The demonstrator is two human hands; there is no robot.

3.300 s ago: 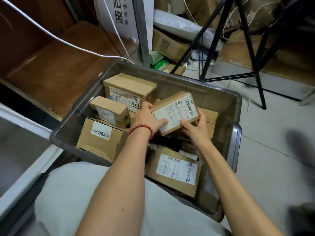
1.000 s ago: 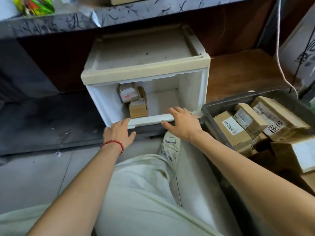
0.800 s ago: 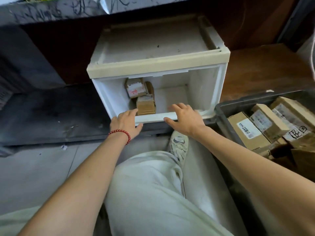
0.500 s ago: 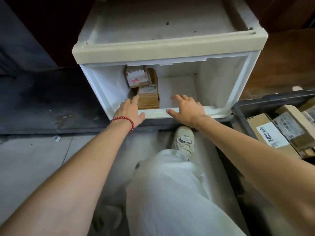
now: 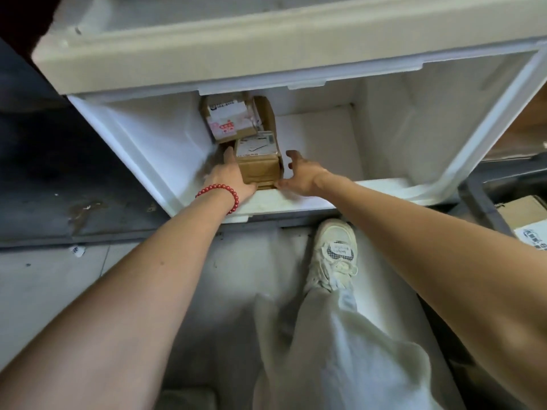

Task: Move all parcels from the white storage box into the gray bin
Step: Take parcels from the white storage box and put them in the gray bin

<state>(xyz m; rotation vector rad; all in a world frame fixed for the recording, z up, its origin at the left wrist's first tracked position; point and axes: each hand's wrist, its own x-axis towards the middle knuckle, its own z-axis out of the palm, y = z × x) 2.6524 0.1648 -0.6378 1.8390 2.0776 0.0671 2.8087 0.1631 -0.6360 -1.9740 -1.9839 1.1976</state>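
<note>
Dark, scuffed flooring (image 5: 44,187) fills the left of the view, and the white storage box (image 5: 148,152) sits on it with its open front facing the person. The left hand (image 5: 231,176), with a red bead bracelet (image 5: 219,193) on the wrist, reaches inside. Its fingers lie straight and flat against the left side of the front parcel (image 5: 258,165), pressing rather than curling round it.

That parcel lies on the box floor near the front lip, label up. Just behind it, a rear parcel (image 5: 226,118) with a pink-printed label leans toward the back wall. A brown cardboard piece (image 5: 265,113) stands beside it, though whether it is a separate parcel is unclear.

The right hand (image 5: 302,173) sits just beside the front parcel's right side. Its fingers are spread and loosely bent and grip nothing, and the thumb is at the lower corner. A pale shoe (image 5: 334,253) stands below the box.

At the far right edge, the gray bin (image 5: 482,208) shows one corner with a binned parcel (image 5: 521,211) inside.

The task looks well advanced, since most of the box interior is bare. At least two parcels are left to carry over, and the front one is about to be clamped between both hands.
</note>
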